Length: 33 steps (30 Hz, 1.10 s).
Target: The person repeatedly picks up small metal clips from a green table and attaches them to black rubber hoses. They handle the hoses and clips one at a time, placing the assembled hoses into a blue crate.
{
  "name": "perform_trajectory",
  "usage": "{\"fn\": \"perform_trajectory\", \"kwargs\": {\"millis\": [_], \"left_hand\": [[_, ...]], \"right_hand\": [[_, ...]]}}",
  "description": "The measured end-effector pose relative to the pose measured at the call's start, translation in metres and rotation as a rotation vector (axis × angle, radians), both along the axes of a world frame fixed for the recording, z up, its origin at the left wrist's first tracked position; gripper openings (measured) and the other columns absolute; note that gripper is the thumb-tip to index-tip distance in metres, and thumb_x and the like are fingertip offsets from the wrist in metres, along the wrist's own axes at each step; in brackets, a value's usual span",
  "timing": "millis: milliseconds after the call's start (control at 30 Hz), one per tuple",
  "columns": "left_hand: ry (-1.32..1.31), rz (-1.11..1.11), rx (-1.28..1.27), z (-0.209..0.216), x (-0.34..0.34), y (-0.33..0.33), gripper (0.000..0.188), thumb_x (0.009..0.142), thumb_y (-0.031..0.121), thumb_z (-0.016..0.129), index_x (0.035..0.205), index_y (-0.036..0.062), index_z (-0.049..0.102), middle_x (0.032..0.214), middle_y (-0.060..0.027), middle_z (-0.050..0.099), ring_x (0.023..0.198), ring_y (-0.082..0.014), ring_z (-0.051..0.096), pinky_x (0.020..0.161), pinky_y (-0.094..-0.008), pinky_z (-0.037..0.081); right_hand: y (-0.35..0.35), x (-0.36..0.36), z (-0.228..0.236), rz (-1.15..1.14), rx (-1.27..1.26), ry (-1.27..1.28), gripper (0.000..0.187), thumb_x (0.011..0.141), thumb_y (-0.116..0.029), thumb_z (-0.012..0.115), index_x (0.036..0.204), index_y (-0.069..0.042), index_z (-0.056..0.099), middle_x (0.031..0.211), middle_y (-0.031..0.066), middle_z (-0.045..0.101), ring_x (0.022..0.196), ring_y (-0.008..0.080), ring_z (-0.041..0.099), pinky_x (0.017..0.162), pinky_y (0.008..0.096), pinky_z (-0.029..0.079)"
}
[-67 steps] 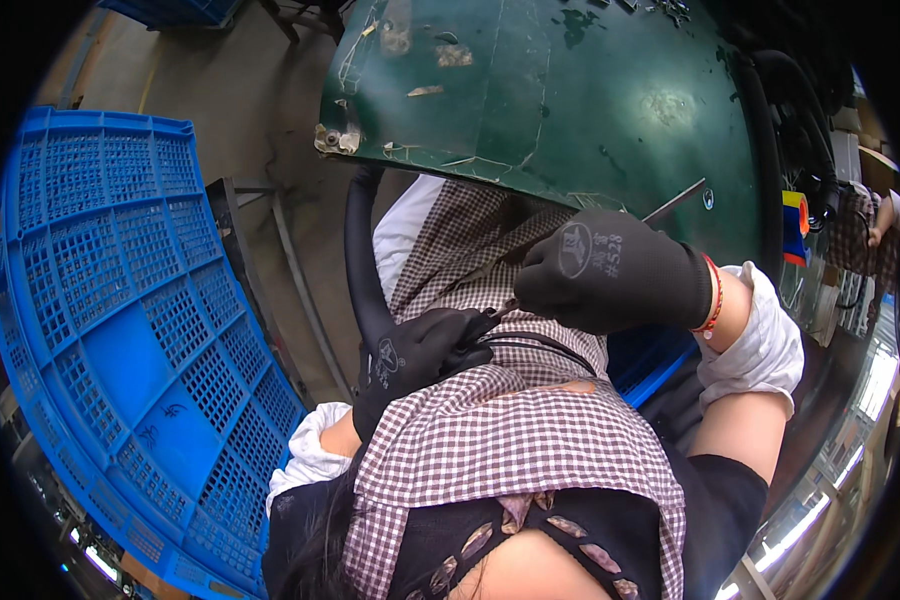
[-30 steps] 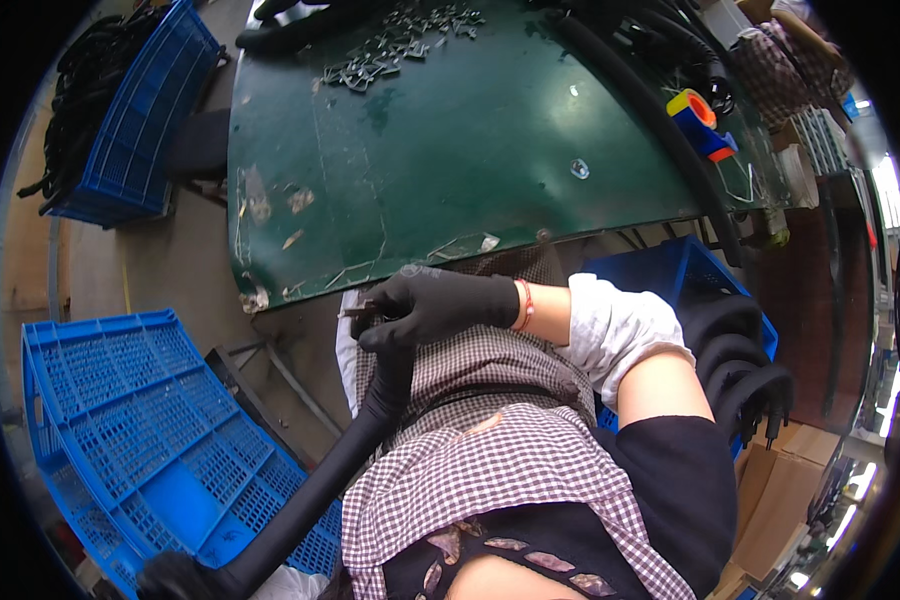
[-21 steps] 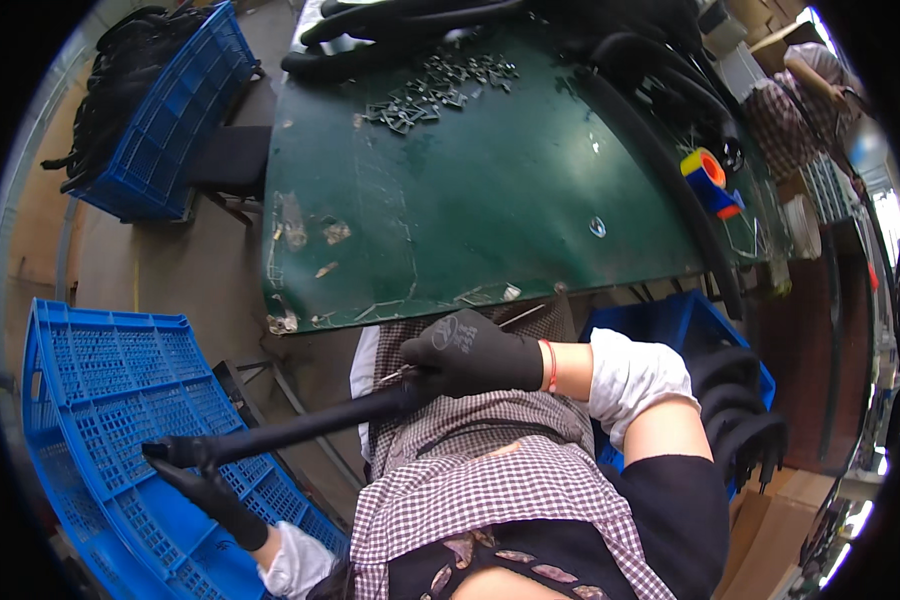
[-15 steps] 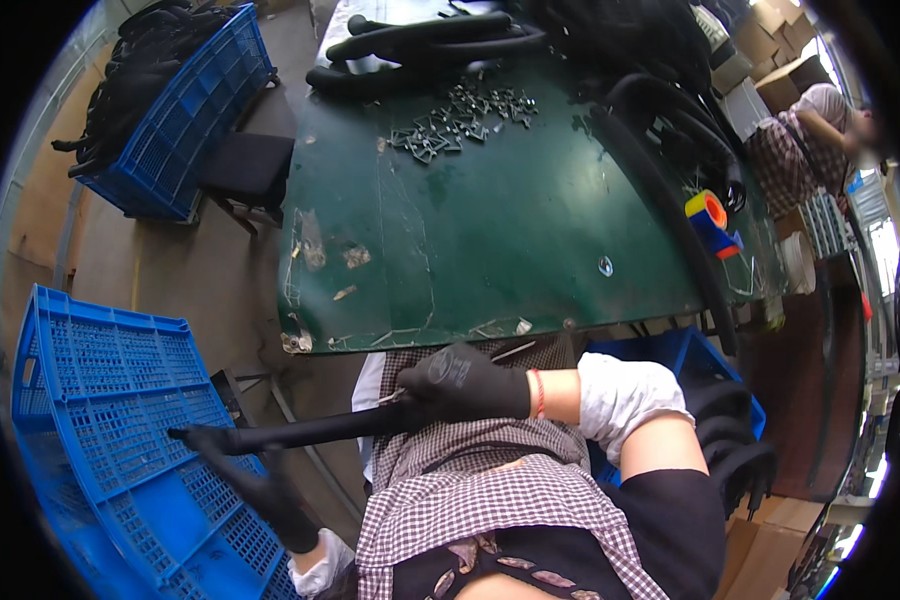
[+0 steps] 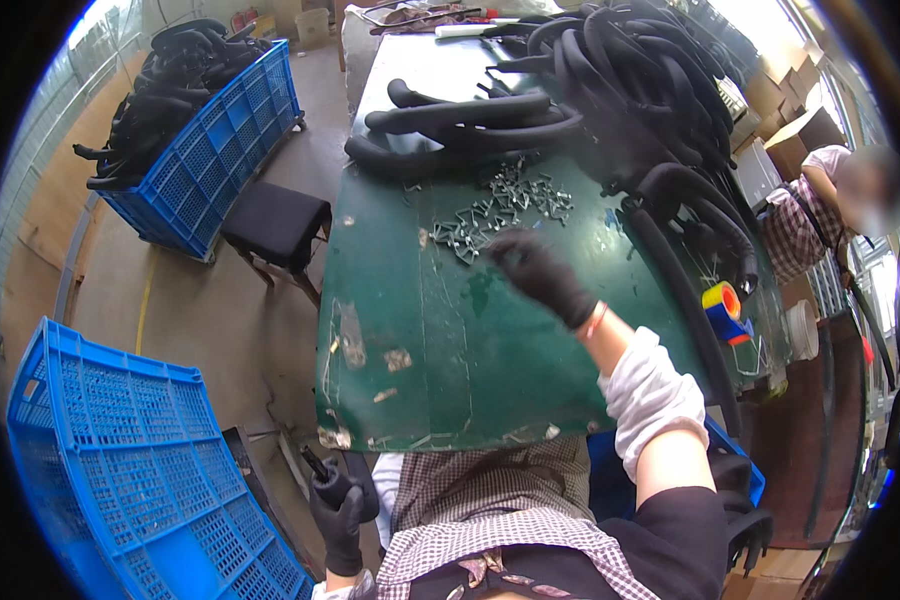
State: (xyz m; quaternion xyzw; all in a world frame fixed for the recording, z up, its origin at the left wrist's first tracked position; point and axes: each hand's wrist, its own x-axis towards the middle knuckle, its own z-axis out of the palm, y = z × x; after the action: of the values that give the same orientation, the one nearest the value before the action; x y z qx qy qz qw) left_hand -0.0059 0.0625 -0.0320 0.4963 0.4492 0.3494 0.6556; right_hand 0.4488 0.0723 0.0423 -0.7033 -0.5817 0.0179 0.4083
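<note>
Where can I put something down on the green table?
The green table is bare between the metal clips and its near edge, except for torn scraps, and between the right hand and the long black tube. Its far right is crowded with heaped black tubes.

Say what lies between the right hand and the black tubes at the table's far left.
In the head view, scattered small metal pieces lie on the green table between the right hand and those black tubes.
</note>
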Motion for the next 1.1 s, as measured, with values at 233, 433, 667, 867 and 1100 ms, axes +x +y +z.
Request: {"fn": "perform_trajectory", "kwargs": {"millis": [233, 433, 667, 867, 1100], "left_hand": [[0.129, 0.062, -0.07, -0.006, 0.017, 0.013, 0.042, 0.069, 0.013, 0.073, 0.106, 0.0053, 0.054, 0.09, -0.0018, 0.058, 0.08, -0.0127, 0.057, 0.075, -0.0284, 0.048], [0.13, 0.019, -0.132, -0.039, -0.007, 0.012, 0.049, 0.069, 0.0, 0.065, 0.115, 0.0057, 0.05, 0.09, -0.0019, 0.056, 0.075, -0.0124, 0.057, 0.066, -0.028, 0.05], [0.114, 0.129, -0.242, -0.019, 0.015, 0.009, 0.054, 0.07, -0.004, 0.062, 0.122, 0.0037, 0.048, 0.091, -0.0031, 0.057, 0.074, -0.0139, 0.058, 0.069, -0.0289, 0.051], [0.126, 0.06, -0.137, 0.003, 0.025, 0.012, 0.04, 0.072, 0.004, 0.066, 0.11, 0.0035, 0.053, 0.088, -0.0023, 0.057, 0.074, -0.0115, 0.057, 0.066, -0.026, 0.049], [0.212, -0.062, -0.121, 0.019, 0.009, 0.004, 0.057, 0.074, 0.011, 0.071, 0.125, 0.0014, 0.048, 0.099, -0.0044, 0.057, 0.083, -0.0119, 0.057, 0.073, -0.0271, 0.049]], "right_hand": [[0.059, 0.19, -0.024, -0.667, -0.515, -0.331, 0.047, 0.088, -0.046, 0.057, 0.124, -0.016, 0.061, 0.131, 0.0182, 0.054, 0.112, 0.0359, 0.057, 0.093, 0.0425, 0.046], [0.097, 0.229, -0.057, -0.571, -0.482, -0.325, 0.062, 0.086, -0.054, 0.056, 0.139, -0.024, 0.043, 0.142, 0.0241, 0.041, 0.118, 0.0414, 0.052, 0.096, 0.0458, 0.045], [0.062, 0.133, -0.03, -0.311, -0.546, -0.3, 0.054, 0.087, -0.053, 0.056, 0.126, -0.016, 0.054, 0.12, 0.0228, 0.054, 0.096, 0.0433, 0.061, 0.084, 0.0496, 0.049], [0.003, 0.094, -0.019, -0.234, -0.319, -0.24, 0.042, 0.087, -0.044, 0.061, 0.114, -0.011, 0.06, 0.107, 0.0165, 0.059, 0.099, 0.0366, 0.06, 0.083, 0.0439, 0.05], [-0.03, 0.165, -0.031, -0.687, -0.593, -0.211, 0.047, 0.086, -0.043, 0.061, 0.119, -0.011, 0.062, 0.111, 0.0186, 0.063, 0.109, 0.0341, 0.059, 0.09, 0.044, 0.047]]}}
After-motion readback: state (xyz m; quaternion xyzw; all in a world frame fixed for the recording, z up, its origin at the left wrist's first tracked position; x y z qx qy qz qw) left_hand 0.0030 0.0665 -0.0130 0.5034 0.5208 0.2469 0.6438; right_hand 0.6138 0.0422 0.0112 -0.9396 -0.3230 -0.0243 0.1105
